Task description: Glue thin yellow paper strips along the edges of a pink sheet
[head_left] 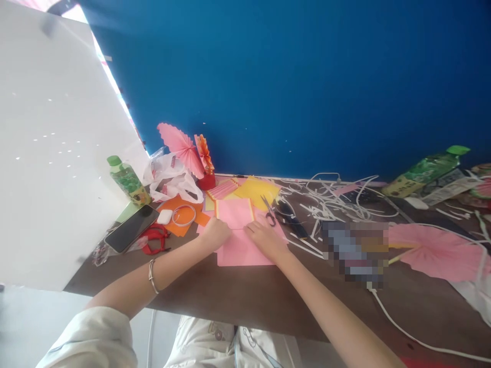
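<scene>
Both hands lie on a sheet of pink paper (240, 245) spread flat on the brown table (238, 296), close in front of the person. The left hand (217, 232) is curled loosely, knuckles up, its fingers pressing down on the sheet's left part; whether anything is pinched between them cannot be told. The right hand (264, 237) lies flatter, fingers stretched toward the left hand and resting on the paper's middle, with nothing grasped. The two sets of fingertips come near each other, just below where the far part of the sheet seems to be folded up, showing a yellowish edge. The paper runs out from under both hands toward the table's near side.

A thin bracelet (152, 276) circles the left wrist. Just beyond the right hand lie scissors (269, 212), and behind them yellow paper (258, 191). To the left of the left hand sit orange paper (180, 214), a ring (183, 215), a white earbud case (164, 216), a dark phone (131, 228) and red scissors (155, 238). A green-capped bottle (128, 181) stands further left. Pleated pink fans (182, 148) lean against the blue wall (291, 87). White paper strips (330, 199) lie scattered to the right, well apart from the hands.
</scene>
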The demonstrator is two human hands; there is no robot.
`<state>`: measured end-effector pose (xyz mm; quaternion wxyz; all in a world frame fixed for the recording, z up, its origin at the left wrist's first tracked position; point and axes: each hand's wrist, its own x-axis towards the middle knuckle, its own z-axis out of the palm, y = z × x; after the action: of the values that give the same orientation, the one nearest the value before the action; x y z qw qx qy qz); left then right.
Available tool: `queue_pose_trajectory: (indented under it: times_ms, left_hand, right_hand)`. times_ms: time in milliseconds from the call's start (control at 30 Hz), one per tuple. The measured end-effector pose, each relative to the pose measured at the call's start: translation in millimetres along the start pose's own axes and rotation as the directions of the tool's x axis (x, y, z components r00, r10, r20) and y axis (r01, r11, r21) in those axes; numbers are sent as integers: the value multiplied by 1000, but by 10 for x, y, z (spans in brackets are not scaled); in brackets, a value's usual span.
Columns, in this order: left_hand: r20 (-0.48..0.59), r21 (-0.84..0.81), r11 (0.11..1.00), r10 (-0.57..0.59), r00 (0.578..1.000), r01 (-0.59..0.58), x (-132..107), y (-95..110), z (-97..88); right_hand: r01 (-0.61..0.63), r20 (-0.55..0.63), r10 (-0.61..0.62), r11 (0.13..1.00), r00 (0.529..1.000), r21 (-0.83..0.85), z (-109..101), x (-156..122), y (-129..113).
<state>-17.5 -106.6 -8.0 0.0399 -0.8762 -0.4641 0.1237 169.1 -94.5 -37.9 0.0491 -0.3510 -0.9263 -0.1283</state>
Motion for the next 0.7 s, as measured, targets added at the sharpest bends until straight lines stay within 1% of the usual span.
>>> queue_pose_trajectory:
  times_ms: [100, 200, 300, 400, 500, 600, 633, 667, 700]
  left_hand:
    - [-59, 4, 1000, 7, 998, -7, -4, -58, -10]
    - [-92, -17, 999, 30, 995, -32, -28, -114, 36]
    - [-107, -59, 997, 36, 994, -43, -51, -172, 84]
    - [-139, -116, 993, 3, 990, -19, -75, -220, 64]
    - [-165, -203, 979, -18, 986, -16, -105, -296, -68]
    - [-156, -315, 945, 43, 987, -91, -126, -454, -296]
    - [-141, -373, 919, 78, 987, -126, -126, -525, -376]
    - [-91, -510, 848, 110, 990, -141, -121, -600, -448]
    - [-34, -621, 773, 143, 989, -133, -111, -674, -506]
  right_hand:
    - [12, -2, -12, 1000, 1000, 5, 46, 58, 47]
    - [-2, -17, 3, 999, 1000, 52, 43, 58, 77]
    - [-44, -32, 49, 990, 998, 134, -10, 31, 102]
    - [-100, -30, 110, 966, 993, 240, -87, 13, 144]
    - [-145, 0, 155, 923, 988, 357, -196, 26, 238]
    - [-163, 77, 144, 865, 987, 474, -379, 56, 394]
    - [-166, 106, 130, 848, 986, 504, -458, 67, 455]
    - [-173, 139, 116, 828, 984, 533, -540, 80, 517]
    - [-185, 179, 99, 805, 979, 564, -621, 93, 579]
